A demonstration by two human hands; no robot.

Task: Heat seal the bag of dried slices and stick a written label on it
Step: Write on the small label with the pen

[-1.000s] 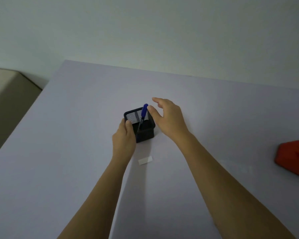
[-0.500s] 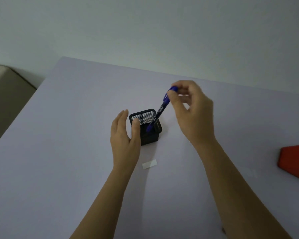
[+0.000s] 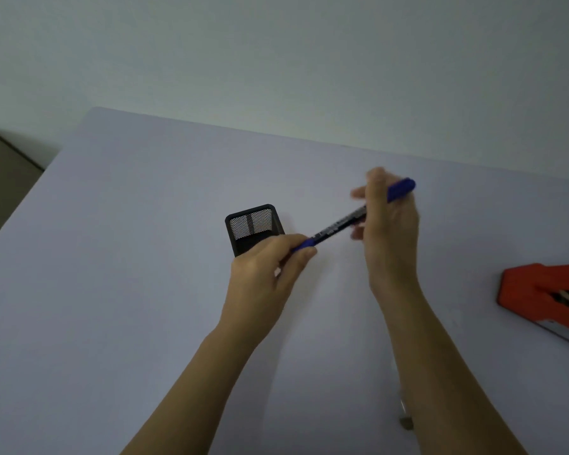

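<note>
— What do we see changed from half a second ago?

— The blue pen (image 3: 349, 221) is out of the black mesh holder (image 3: 253, 228). Our right hand (image 3: 390, 231) is clamped round its upper barrel; our left hand (image 3: 266, 274) pinches the lower tip.

— And the label?

— Hidden now, probably under our left hand. The red sealer (image 3: 546, 293) lies well right of the grip.

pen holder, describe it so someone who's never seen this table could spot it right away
Start on the pale lavender table and look near its middle, just beyond the left hand. The pen holder stands upright there, a small square cup of black wire mesh. It is the only black thing; the heat sealer at the right edge is red.
</note>
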